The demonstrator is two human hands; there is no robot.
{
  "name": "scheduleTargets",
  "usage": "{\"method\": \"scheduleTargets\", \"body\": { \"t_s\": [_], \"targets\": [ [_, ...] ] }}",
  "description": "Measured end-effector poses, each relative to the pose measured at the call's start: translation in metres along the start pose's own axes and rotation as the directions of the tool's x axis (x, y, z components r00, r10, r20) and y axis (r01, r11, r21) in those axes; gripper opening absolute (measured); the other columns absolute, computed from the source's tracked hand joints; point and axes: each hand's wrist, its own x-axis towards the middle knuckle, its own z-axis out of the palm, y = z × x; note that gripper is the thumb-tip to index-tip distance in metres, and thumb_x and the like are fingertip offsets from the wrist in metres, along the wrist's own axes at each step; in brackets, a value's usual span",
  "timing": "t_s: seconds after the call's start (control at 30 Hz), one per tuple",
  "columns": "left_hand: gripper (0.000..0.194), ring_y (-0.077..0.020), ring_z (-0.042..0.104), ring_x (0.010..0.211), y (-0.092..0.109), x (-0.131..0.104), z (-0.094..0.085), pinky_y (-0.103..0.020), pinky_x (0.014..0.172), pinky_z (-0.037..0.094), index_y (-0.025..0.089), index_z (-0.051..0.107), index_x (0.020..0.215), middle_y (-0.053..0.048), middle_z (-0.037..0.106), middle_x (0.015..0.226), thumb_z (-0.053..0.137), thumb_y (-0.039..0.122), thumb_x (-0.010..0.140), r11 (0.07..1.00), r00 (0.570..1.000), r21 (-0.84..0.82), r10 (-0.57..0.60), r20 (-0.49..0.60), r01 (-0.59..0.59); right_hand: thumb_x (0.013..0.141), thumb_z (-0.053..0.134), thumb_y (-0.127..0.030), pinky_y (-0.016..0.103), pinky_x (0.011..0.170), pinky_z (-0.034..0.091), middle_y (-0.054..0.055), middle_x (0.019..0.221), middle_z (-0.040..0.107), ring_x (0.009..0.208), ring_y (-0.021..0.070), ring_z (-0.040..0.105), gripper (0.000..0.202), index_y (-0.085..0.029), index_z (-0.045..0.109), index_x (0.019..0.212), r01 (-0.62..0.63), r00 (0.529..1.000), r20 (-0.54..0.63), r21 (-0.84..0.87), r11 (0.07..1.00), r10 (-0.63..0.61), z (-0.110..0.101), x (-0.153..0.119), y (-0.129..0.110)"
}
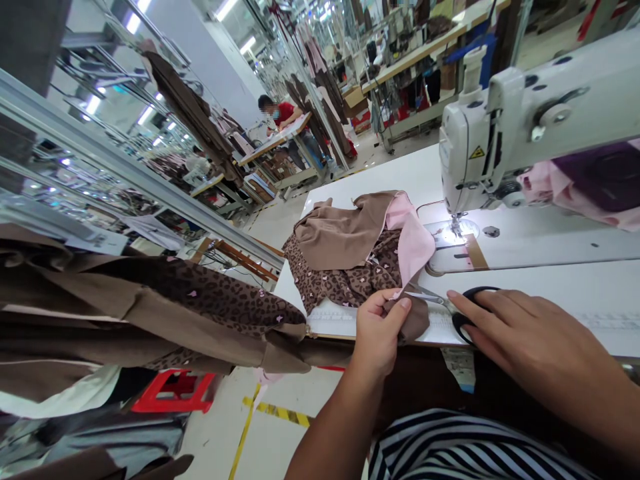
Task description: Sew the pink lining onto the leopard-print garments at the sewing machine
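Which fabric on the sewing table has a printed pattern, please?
The leopard-print fabric, partly beneath the brown fabric; that and the pink fabric look plain.

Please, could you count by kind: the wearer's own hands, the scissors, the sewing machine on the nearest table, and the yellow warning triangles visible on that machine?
Hands: 2 (left hand, right hand)
Pair of scissors: 1
Sewing machine: 1
Yellow warning triangle: 1
Total: 5
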Motion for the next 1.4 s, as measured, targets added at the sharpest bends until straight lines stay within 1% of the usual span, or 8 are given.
{"method": "scheduleTargets", "body": {
  "t_s": [0.2, 0.43, 0.6, 0.73, 0.87, 0.97, 1.1, 1.4],
  "targets": [
    [0.044, -0.0101, 0.058, 0.06, -0.001, 0.001, -0.002, -0.022, 0.062, 0.047, 0.014, 0.073, 0.073, 0.001, 0.07, 0.068, 0.097, 0.041, 0.047, 1.0, 1.0, 0.017, -0.004, 0.025, 0.004, 0.104, 0.039, -0.014, 0.038, 0.062, 0.046, 0.01, 0.088, 0.07, 0.072, 0.0251, 0.065, 0.03, -0.009, 0.06, 0.124, 0.012, 1.0, -0.004, 0.027, 1.0, -0.012, 0.005, 0.0, 0.0],
    [0.043, -0.0106, 0.057, 0.059, 0.001, 0.001, -0.002, -0.023, 0.06, 0.045, 0.014, 0.071, 0.07, 0.0, 0.069, 0.066, 0.095, 0.041, 0.047, 1.0, 0.999, 0.01, -0.014, 0.032, 0.014, 0.102, 0.044, -0.017, 0.035, 0.067, 0.049, 0.01, 0.096, 0.072, 0.081, 0.0239, 0.067, 0.033, -0.013, 0.063, 0.128, -0.033, 0.999, 0.012, 0.136, 0.99, 0.032, 0.014, -0.003, 0.003],
    [0.041, -0.0101, 0.056, 0.06, 0.0, 0.002, -0.002, -0.022, 0.061, 0.045, 0.014, 0.071, 0.068, 0.001, 0.068, 0.066, 0.095, 0.04, 0.046, 1.0, 1.0, 0.011, -0.003, 0.024, 0.003, 0.101, 0.046, -0.017, 0.036, 0.065, 0.05, 0.009, 0.092, 0.071, 0.079, 0.024, 0.066, 0.032, -0.013, 0.063, 0.127, -0.003, 1.0, 0.005, 0.125, 0.992, 0.003, 0.014, -0.002, 0.007],
    [0.04, -0.0092, 0.053, 0.059, -0.002, 0.002, -0.003, -0.021, 0.059, 0.043, 0.015, 0.072, 0.068, 0.002, 0.066, 0.064, 0.095, 0.041, 0.048, 0.999, 0.999, 0.04, 0.022, 0.035, -0.024, 0.102, 0.044, -0.018, 0.037, 0.07, 0.053, 0.009, 0.096, 0.071, 0.083, 0.0239, 0.067, 0.033, -0.016, 0.059, 0.131, -0.072, 0.997, 0.001, 0.218, 0.973, 0.074, 0.015, -0.002, 0.001],
    [0.041, -0.0092, 0.052, 0.057, -0.002, 0.002, -0.005, -0.021, 0.058, 0.042, 0.014, 0.072, 0.068, 0.002, 0.065, 0.062, 0.096, 0.042, 0.048, 0.996, 0.998, 0.085, 0.013, 0.063, -0.019, 0.105, 0.043, -0.026, 0.037, 0.074, 0.054, 0.007, 0.099, 0.072, 0.087, 0.0241, 0.069, 0.035, -0.021, 0.052, 0.138, -0.147, 0.988, 0.004, 0.324, 0.935, 0.153, 0.013, 0.001, -0.003],
    [0.042, -0.0099, 0.055, 0.059, -0.001, 0.002, -0.004, -0.021, 0.058, 0.044, 0.014, 0.073, 0.071, 0.001, 0.068, 0.065, 0.095, 0.042, 0.048, 0.999, 0.999, 0.054, -0.005, 0.04, 0.003, 0.107, 0.041, -0.029, 0.036, 0.075, 0.054, 0.009, 0.103, 0.073, 0.091, 0.0239, 0.069, 0.033, -0.019, 0.051, 0.137, -0.131, 0.989, -0.027, 0.293, 0.947, 0.145, 0.009, 0.004, 0.003],
    [0.042, -0.0105, 0.057, 0.059, 0.0, 0.002, -0.002, -0.021, 0.059, 0.047, 0.014, 0.073, 0.072, 0.0, 0.07, 0.066, 0.094, 0.039, 0.045, 1.0, 1.0, -0.001, -0.028, 0.003, 0.028, 0.106, 0.041, -0.029, 0.036, 0.073, 0.053, 0.009, 0.098, 0.073, 0.085, 0.0237, 0.068, 0.032, -0.016, 0.056, 0.131, -0.099, 0.994, -0.019, 0.205, 0.974, 0.105, 0.008, 0.001, 0.011],
    [0.039, -0.0139, 0.062, 0.064, -0.002, 0.002, -0.002, -0.025, 0.064, 0.05, 0.015, 0.074, 0.077, -0.002, 0.073, 0.072, 0.091, 0.036, 0.049, 1.0, 1.0, 0.007, -0.011, 0.016, 0.011, 0.102, 0.043, -0.02, 0.037, 0.067, 0.05, 0.008, 0.095, 0.072, 0.08, 0.024, 0.066, 0.033, -0.016, 0.062, 0.128, -0.069, 0.997, 0.026, 0.151, 0.986, 0.066, 0.013, -0.008, 0.005]
  ]
}}
